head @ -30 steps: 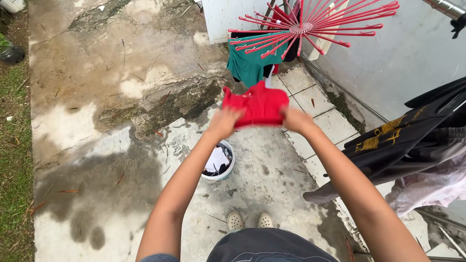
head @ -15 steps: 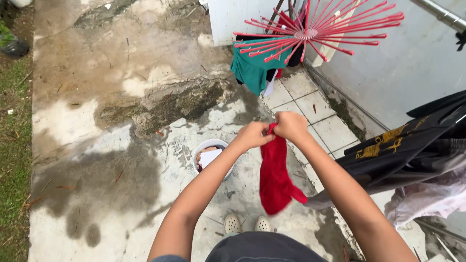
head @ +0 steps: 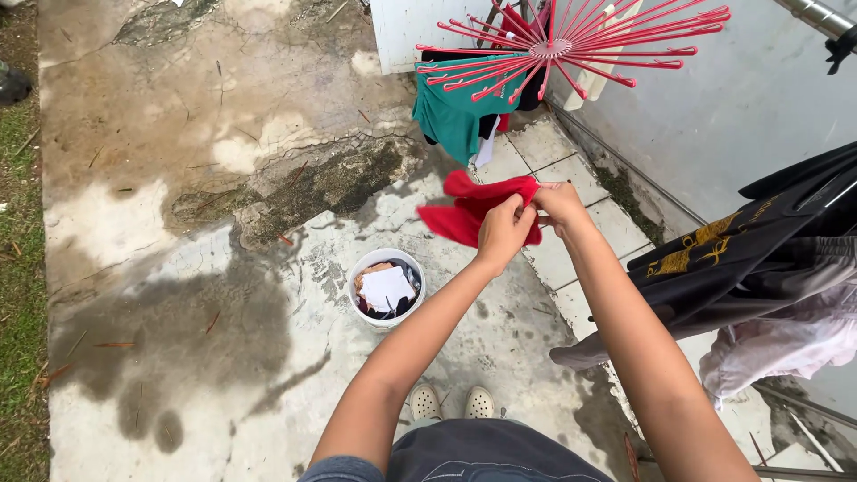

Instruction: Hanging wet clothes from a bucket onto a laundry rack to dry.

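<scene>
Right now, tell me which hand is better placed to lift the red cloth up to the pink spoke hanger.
Probably the right hand: it grips the red cloth on the side nearer the pink spoke hanger. The left hand holds it lower.

A stained, cracked concrete floor (head: 178, 295) carries everything. Below and left of the hands, a white bucket (head: 386, 290) of laundry stands on it. Pale tiles (head: 571, 268) run under the hands; grass (head: 18, 268) borders the floor's far left.
</scene>
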